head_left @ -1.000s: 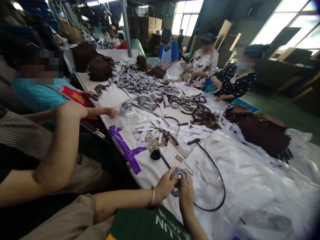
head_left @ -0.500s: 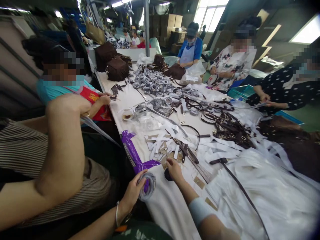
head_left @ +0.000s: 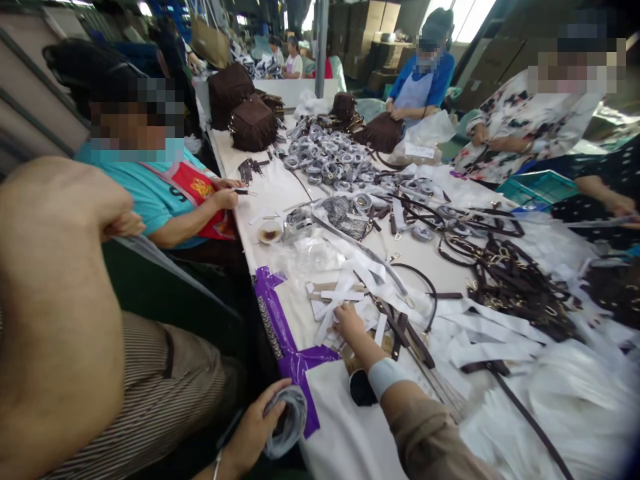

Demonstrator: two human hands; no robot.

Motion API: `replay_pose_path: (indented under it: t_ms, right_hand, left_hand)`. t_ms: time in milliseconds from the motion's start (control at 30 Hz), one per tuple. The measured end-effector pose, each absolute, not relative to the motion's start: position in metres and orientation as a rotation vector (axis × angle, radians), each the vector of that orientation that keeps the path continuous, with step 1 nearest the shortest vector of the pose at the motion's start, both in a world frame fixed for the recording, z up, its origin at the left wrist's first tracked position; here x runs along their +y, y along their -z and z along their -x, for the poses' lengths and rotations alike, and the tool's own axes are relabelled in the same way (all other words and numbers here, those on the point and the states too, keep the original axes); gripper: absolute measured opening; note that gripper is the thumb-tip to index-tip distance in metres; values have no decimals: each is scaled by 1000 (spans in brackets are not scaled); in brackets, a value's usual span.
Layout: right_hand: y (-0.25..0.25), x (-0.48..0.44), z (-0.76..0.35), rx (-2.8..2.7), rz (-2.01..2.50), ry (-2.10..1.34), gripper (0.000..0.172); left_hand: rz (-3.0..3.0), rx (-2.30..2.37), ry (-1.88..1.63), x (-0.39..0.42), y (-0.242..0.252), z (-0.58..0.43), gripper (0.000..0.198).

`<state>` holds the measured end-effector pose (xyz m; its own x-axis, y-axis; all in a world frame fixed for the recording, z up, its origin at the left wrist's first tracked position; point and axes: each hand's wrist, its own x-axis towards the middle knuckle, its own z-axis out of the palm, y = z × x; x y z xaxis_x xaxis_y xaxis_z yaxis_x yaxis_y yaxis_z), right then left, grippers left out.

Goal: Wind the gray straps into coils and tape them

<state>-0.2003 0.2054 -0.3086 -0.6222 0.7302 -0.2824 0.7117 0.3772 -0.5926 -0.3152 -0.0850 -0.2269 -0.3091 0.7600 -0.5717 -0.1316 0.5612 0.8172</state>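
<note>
My left hand (head_left: 257, 420) is at the table's near edge, fingers wrapped round a coiled strap (head_left: 290, 423) in clear plastic. A bracelet shows at that wrist. Farther up the table, my right hand (head_left: 351, 327) reaches into a loose heap of white paper strips (head_left: 343, 295). Its fingers are pinched together on a strip there, though the fingertips are partly hidden. A black round object (head_left: 363, 388) lies beneath my right forearm. Dark brown straps (head_left: 400, 333) with metal clips lie just right of that hand.
Purple tape (head_left: 287, 347) runs along the table's corner edge. Beyond are a tape roll (head_left: 270, 232), many plastic-wrapped coils (head_left: 327, 157), brown fringed bags (head_left: 254, 123) and a heap of straps (head_left: 520, 280). Close on my left is another person's raised arm (head_left: 60, 300); several co-workers sit round the table.
My right hand has moved forward from beside the black round object into the paper strips. My left hand, still holding the coil, has dropped slightly lower. The view has shifted left.
</note>
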Motion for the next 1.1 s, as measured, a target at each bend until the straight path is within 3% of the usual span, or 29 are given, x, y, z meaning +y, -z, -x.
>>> replay_pose_path:
  t_ms: [67,133,433,667,867,1100]
  right_hand:
    - [308,210,192,-2586,1317,-1144,18]
    - [307,214,184,-2539,1330,-1185,12]
    - [296,207,142,-2019,1671,-1281,18]
    - [229,141,103,-1591,1491,-1606,37]
    - [168,23,67,-1519,1478,-1657,39]
    - [156,-33,26,-1201,1554,-1431,38]
  left_hand:
    - [-532,1623,-980,-78,229,317,53]
    - [-517,1622,-1007,-69,230,316,55]
    - [-525,1640,-1057,-44,232,313,58]
    - [-677,1625,-1127,-23,218,302,52]
    - [-1230,1691,-1152,9,188,272,39]
    - [-2066,1430,-1045,3,162,172,44]
